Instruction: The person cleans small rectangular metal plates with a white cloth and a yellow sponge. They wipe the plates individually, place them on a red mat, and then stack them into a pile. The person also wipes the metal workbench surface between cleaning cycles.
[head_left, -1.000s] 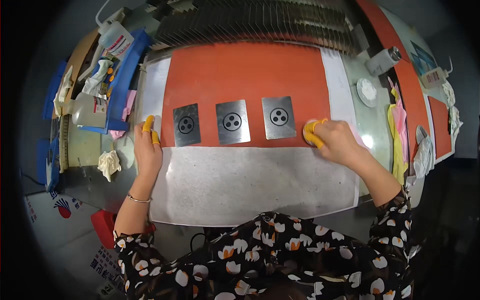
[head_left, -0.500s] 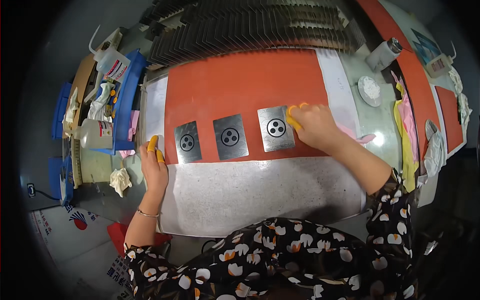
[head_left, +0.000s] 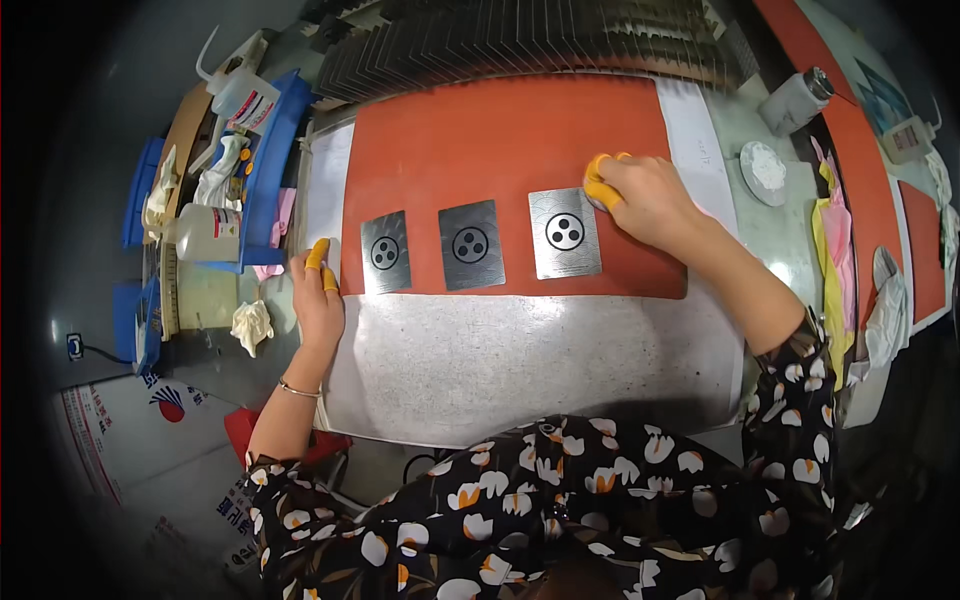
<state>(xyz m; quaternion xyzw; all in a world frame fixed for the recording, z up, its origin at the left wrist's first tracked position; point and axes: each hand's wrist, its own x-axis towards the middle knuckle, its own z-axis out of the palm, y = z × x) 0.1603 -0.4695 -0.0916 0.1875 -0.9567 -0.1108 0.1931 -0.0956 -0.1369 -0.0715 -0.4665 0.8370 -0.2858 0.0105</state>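
Three silver metal plates lie in a row on a red mat (head_left: pixel 500 130): a left plate (head_left: pixel 373 276), a middle plate (head_left: pixel 471 274) and a right plate (head_left: pixel 565 262). Each bears a black ring with three dots. My right hand (head_left: pixel 650 203), in yellow finger cots, is closed at the right plate's upper right corner. A bit of something pale shows under its fingertips, too hidden to name. My left hand (head_left: pixel 318 300), also with yellow finger cots, rests at the mat's left edge beside the left plate. Its fingers are stretched out and hold nothing.
A rack of dark upright plates (head_left: pixel 520 50) spans the back. At left are a blue tray (head_left: pixel 285 130), squeeze bottles (head_left: pixel 208 234) and a crumpled white cloth (head_left: pixel 252 326). At right stand a metal canister (head_left: pixel 797 102), a white dish (head_left: pixel 764 173) and yellow and pink cloths (head_left: pixel 832 260).
My right hand has slid a little away from me along the right plate's edge to its upper corner. The whole view has shifted slightly; my left hand stays at the mat's edge.
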